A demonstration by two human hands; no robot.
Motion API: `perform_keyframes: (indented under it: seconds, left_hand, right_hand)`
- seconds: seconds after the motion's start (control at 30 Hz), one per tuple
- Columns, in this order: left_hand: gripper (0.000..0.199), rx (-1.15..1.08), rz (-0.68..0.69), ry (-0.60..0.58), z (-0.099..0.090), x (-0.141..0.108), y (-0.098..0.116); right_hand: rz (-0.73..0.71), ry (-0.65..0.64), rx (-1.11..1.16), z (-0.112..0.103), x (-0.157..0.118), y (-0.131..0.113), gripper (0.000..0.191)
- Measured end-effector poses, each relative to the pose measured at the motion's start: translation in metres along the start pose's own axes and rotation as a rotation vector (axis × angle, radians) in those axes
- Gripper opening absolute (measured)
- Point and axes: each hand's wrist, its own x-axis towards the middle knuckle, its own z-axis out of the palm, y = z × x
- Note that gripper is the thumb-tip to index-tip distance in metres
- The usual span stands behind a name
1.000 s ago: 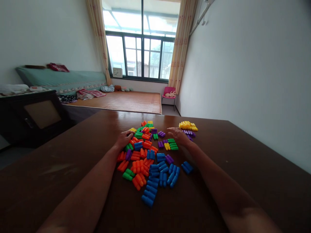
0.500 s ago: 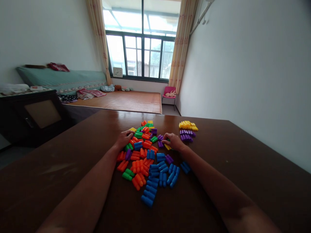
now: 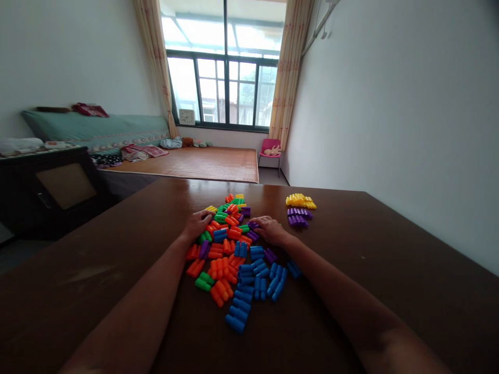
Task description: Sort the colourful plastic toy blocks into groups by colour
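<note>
right hand (image 3: 271, 230): fingers extended leftward over the pile's right edge; purple ribbed plastic block (image 3: 253, 236) lies just on the near side of the fingertips, contact unclear, long axis too small to read. this hand is nearer it than the left hand (image 3: 197, 226), whose fingers rest curled at the pile's left edge, beside a yellow ribbed plastic block (image 3: 211, 209). grip: cannot tell for either. all blocks lie loose on the brown glossy surface (image 3: 335, 259); no container seen.

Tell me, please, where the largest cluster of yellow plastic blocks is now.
In the head view, the ridged yellow plastic cluster lies right of centre on the glossy brown table, near its far edge, just beyond two ridged purple plastic rows.
</note>
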Motion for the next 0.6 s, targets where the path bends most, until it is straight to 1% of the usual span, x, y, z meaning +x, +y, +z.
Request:
perform_keyframes:
  seconds: [0.1,0.23,0.33,0.4,0.47,0.53,0.6]
  left_hand:
    - [0.037,-0.001,0.0,0.0,0.0,0.0,0.0]
    - [0.038,-0.025,-0.007,-0.002,0.001,0.001,-0.003]
    - [0.039,-0.043,-0.018,-0.006,0.002,0.001,-0.005]
    - [0.039,-0.046,-0.019,-0.007,0.002,0.001,-0.005]
    - [0.04,-0.055,-0.021,-0.009,0.002,0.001,-0.005]
    - [0.041,-0.071,-0.02,-0.016,0.001,0.001,-0.004]
    - [0.042,-0.072,-0.017,-0.015,0.001,0.001,-0.002]
  right_hand:
    - [-0.064,0.05,0.081,-0.003,0.0,-0.002,0.033]
    - [-0.179,0.125,0.235,-0.003,-0.002,-0.011,0.035]
    - [-0.199,0.138,0.369,-0.001,0.0,-0.018,0.03]
    - [-0.154,0.16,0.443,-0.006,0.003,-0.015,0.023]
    - [-0.059,0.218,0.546,-0.02,0.005,0.0,0.021]
    - [0.077,0.312,0.688,-0.044,-0.001,0.027,0.025]
    - [0.249,0.405,0.811,-0.072,-0.017,0.063,0.032]
